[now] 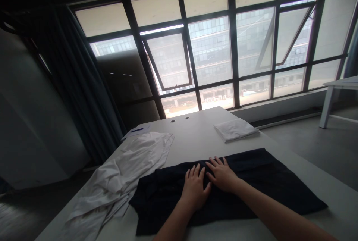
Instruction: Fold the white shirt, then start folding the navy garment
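A dark navy garment (pixel 268 181) lies spread and folded lengthwise across the near part of the white table (pixel 192 136). Flat on its middle rests my left hand (pixel 195 187), fingers stretched out and pointing away from me. My right hand (pixel 223 174) presses on the cloth just to the right, its fingers spread near the garment's far edge. The two thumbs are close together, and neither hand grips the fabric. I cannot tell exactly what kind of garment it is.
Rumpled white cloth (pixel 120 170) covers the table's left side, beside the navy garment. A folded white cloth (pixel 236 129) lies at the far right. Paper with a dark pen (pixel 137 130) sits at the far left edge. Another white table (pixel 328 101) stands right.
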{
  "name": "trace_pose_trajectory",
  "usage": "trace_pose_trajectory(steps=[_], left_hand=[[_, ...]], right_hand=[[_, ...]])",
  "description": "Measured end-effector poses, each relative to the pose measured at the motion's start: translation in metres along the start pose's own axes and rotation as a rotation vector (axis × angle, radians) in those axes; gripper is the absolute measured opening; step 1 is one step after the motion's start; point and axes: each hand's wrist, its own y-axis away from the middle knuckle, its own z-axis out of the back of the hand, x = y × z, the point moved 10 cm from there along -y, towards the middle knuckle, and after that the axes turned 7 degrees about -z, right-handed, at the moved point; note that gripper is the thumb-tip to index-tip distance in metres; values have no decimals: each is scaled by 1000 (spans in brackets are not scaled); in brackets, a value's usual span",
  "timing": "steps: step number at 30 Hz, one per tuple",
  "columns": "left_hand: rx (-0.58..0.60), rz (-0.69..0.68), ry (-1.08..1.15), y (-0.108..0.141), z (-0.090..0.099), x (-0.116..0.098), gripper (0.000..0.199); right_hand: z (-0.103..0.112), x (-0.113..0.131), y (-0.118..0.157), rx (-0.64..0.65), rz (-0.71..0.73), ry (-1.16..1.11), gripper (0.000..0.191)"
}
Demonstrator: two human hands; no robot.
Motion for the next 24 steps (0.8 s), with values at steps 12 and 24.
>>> trace_pose_trajectory(steps=[12,24], left_hand=[[-22,-14,10,0,-2,1,71],[-38,-22,12,0,-3,1,70]], right_hand=[[-1,-1,-1,5,-3,1,70],[0,0,0,11,-4,10,69]])
